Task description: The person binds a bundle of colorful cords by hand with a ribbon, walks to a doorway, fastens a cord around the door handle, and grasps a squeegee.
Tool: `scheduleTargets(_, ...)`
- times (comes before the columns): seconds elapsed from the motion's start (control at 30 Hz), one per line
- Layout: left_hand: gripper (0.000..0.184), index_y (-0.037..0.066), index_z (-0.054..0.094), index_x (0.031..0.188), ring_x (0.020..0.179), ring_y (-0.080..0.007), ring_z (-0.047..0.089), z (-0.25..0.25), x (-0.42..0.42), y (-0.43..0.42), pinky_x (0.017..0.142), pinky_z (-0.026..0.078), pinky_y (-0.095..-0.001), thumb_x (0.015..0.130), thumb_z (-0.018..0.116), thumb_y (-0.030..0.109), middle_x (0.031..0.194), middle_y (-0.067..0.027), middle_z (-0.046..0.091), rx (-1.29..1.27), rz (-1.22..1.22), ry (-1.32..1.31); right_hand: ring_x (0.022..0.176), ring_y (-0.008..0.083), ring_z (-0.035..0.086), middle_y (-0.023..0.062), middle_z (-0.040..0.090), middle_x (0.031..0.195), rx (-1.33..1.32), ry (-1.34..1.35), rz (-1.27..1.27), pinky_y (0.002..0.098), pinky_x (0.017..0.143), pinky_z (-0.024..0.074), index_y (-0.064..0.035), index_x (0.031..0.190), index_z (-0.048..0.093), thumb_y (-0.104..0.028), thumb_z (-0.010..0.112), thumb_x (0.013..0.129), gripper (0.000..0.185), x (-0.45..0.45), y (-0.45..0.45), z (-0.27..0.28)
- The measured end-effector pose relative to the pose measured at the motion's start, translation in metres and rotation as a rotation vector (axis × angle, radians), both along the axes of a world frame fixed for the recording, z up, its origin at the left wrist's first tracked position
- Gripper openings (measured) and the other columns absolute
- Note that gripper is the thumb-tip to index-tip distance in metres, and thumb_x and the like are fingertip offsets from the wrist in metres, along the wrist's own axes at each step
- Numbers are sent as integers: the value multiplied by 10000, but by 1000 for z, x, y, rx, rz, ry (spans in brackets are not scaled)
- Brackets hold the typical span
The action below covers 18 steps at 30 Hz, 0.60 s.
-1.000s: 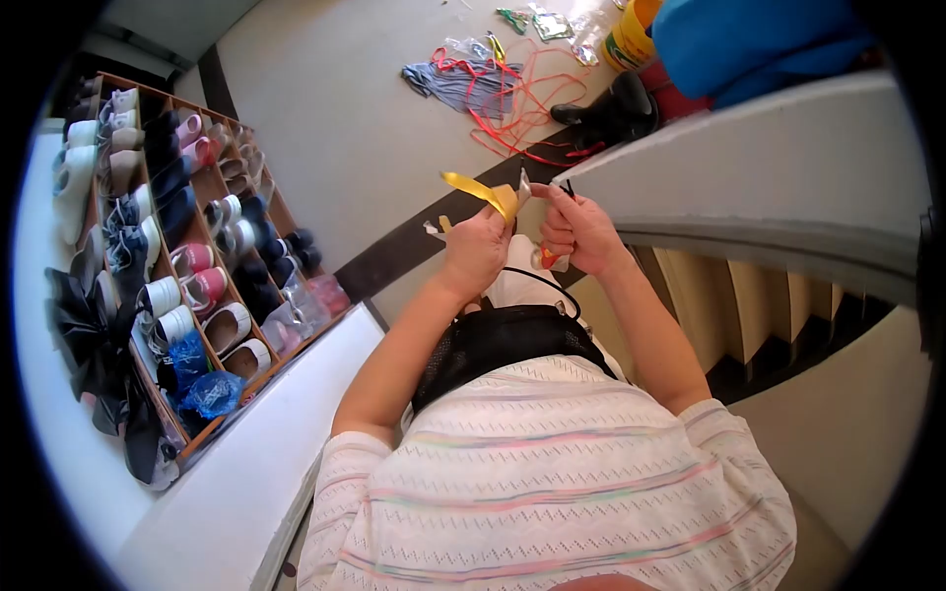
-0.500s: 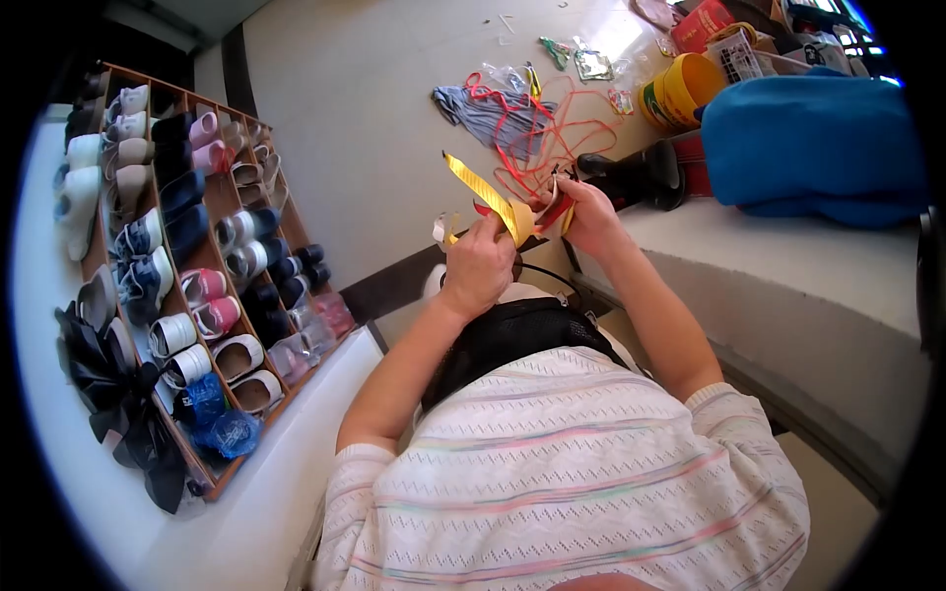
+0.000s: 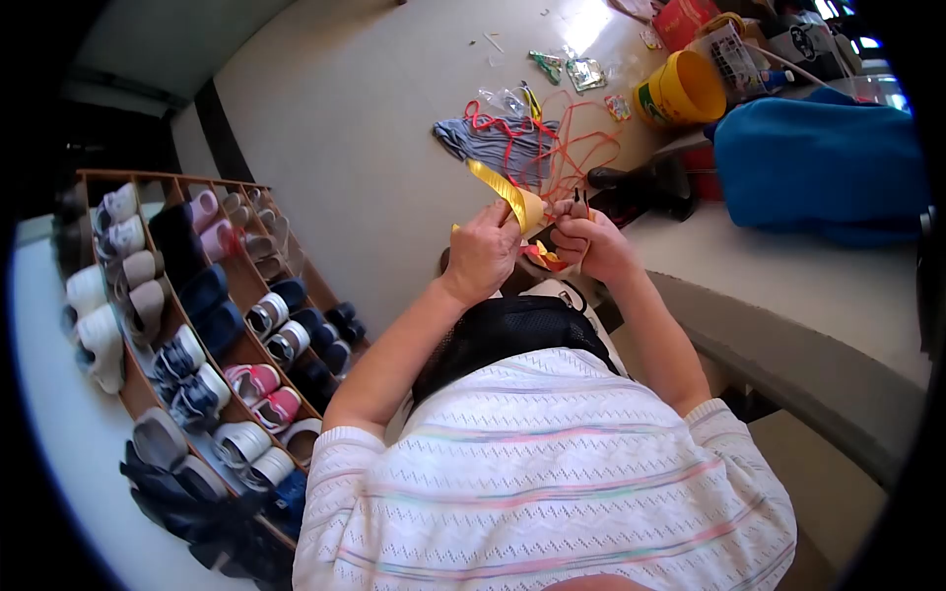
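Note:
My left hand (image 3: 481,254) is closed around a yellow ribbon (image 3: 496,183), which is wound beside a pale tan roll (image 3: 533,209) and has a free end sticking up and away. Close by on the right, my right hand (image 3: 597,242) has its fingers pinched together. Two thin dark tips (image 3: 580,198) poke out above those fingers, and what they belong to is hidden. Below and between the hands hangs a red and yellow strip (image 3: 543,257). On the floor beyond lie a grey cloth (image 3: 512,148) and a tangle of red ribbon (image 3: 581,140).
To the left stands a shoe rack (image 3: 175,286) full of shoes. A yellow bucket (image 3: 682,91) and black boots (image 3: 645,189) are at the right, near a blue cloth (image 3: 818,167) on a pale ledge (image 3: 769,286). Small packets (image 3: 585,74) lie on the far floor.
My right hand has turned and moved slightly down, its fingers now curled in. The yellow ribbon's free end has shifted right and lower. The camera view has tilted.

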<state>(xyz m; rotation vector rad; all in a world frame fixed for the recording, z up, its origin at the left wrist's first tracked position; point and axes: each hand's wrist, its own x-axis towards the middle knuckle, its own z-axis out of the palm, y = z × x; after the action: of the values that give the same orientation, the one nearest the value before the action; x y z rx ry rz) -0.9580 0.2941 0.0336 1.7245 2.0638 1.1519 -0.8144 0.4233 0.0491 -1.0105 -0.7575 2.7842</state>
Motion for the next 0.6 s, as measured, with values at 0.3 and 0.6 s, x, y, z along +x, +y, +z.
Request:
scheduleTargets(0.3, 272, 122, 637, 959, 730, -270, 588, -5, -50, 25, 589, 484, -357, 698, 603, 57, 900, -81, 550, -58, -157, 70, 501, 80, 341, -17, 402, 621, -59, -218, 99, 219, 407, 239, -114, 837, 516, -451, 424, 913, 358, -54, 6, -26)
scheduleTargets(0.6, 171, 113, 618, 880, 731, -248, 559, -4, -88, 83, 596, 468, -359, 714, 582, 92, 805, -66, 510, -184, -153, 114, 550, 44, 473, -26, 548, 741, 20, -135, 39, 174, 378, 269, -126, 941, 573, -299, 539, 886, 184, -94, 78, -45)
